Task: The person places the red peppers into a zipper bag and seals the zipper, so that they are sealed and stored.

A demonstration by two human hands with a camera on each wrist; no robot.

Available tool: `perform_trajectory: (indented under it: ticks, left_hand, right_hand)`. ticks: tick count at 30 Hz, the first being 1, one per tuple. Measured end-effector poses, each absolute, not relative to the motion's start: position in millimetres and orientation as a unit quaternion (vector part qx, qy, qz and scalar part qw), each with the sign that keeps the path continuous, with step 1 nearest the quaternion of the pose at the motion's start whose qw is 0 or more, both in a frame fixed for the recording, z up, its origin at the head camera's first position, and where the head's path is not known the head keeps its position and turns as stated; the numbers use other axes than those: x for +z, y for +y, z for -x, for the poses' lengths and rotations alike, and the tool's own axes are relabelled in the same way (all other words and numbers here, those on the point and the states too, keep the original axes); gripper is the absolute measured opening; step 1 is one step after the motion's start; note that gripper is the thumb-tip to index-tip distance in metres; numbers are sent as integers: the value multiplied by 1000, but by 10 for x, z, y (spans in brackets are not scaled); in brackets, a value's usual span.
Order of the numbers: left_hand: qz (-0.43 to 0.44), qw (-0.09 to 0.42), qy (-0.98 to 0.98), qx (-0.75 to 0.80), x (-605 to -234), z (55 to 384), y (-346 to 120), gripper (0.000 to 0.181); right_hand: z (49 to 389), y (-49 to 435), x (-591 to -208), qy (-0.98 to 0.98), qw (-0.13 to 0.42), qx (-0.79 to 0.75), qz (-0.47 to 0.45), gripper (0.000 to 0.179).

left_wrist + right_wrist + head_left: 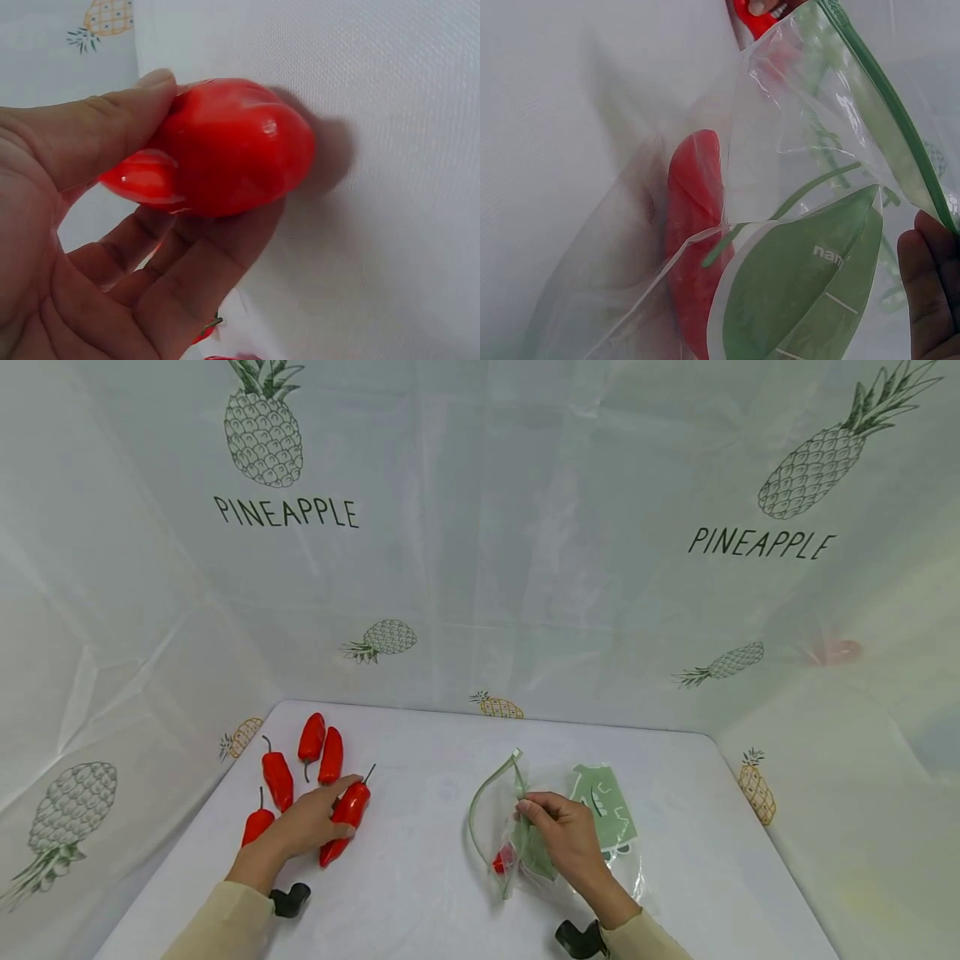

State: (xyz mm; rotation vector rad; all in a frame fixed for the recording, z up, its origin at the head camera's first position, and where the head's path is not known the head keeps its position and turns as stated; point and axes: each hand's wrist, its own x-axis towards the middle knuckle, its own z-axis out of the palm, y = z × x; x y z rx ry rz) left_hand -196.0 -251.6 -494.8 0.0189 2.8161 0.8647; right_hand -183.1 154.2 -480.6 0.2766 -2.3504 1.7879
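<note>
My left hand (303, 827) grips a long red pepper (349, 810) on the left of the table, thumb on one side and fingers on the other. In the left wrist view the same pepper (240, 142) shows its rounded, glossy end. My right hand (570, 847) pinches the edge of a clear zip bag (609, 810) with green print, near its green zip strip (889, 101). The bag's mouth gapes toward the left. Inside it lies another red pepper (694, 232), partly hidden by the print in the right wrist view.
Several more red peppers, among them one at the back (311, 737) and one farther left (277, 781), lie around my left hand. A translucent curtain (510, 568) printed with pineapples surrounds the white table (420, 860).
</note>
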Motion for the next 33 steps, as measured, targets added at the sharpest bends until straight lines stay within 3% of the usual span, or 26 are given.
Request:
perform_trajectory:
  ticks: [33]
  left_hand:
    - [-12,46,889,455,-4621,1936,-1999,84]
  right_hand:
    - [1856,1516,-4797,-770,93,622,-111,7]
